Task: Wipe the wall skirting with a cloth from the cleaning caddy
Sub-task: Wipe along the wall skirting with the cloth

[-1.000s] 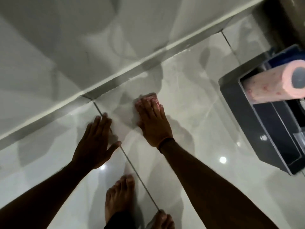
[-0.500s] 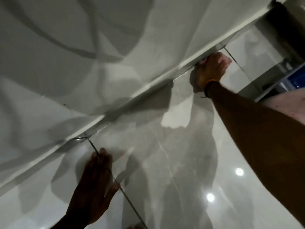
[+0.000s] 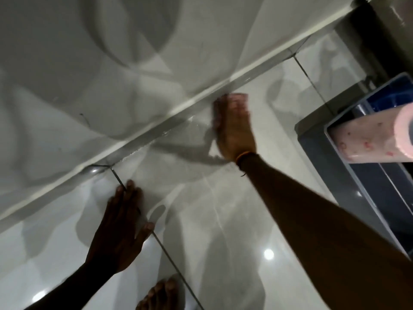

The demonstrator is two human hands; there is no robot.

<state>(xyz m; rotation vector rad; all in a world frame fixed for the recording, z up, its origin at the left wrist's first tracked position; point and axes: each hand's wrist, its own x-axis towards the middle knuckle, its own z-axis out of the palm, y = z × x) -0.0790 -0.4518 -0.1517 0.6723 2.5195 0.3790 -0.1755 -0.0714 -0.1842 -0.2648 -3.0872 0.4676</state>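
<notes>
Right hand: your right hand (image 3: 234, 128) lay flat, fingers together and pointed at the skirting (image 3: 143, 139), blurred. A flat palm spreads pressure along the strip better than a fist would.
Right grip: not clenched; pressed down, probably on the cloth. The cloth itself was hidden under the palm, so whether you were gripping it I cannot tell.
Cloth: not visible; judged to be beneath the right hand, at the join of floor (image 3: 223, 220) and skirting.
Left hand: your left hand (image 3: 120, 229) was spread palm-down on the floor, across a grout line (image 3: 165, 249), holding nothing. Looked like a prop for your weight while you leaned in.
Skirting: pale strip running diagonally at the foot of the wall (image 3: 89, 63); wet-looking streaks on the tile beside it, left of the right hand.
Caddy: grey caddy (image 3: 317, 157) sat at your right, near the working arm, a pink roll (image 3: 366, 139) lying across it. Handy for a fresh cloth.
Foot: bare toes (image 3: 161, 294) at the bottom edge; you were crouched low.
Stage: wiping appeared underway; the stretch towards the left hand looked still to do.
</notes>
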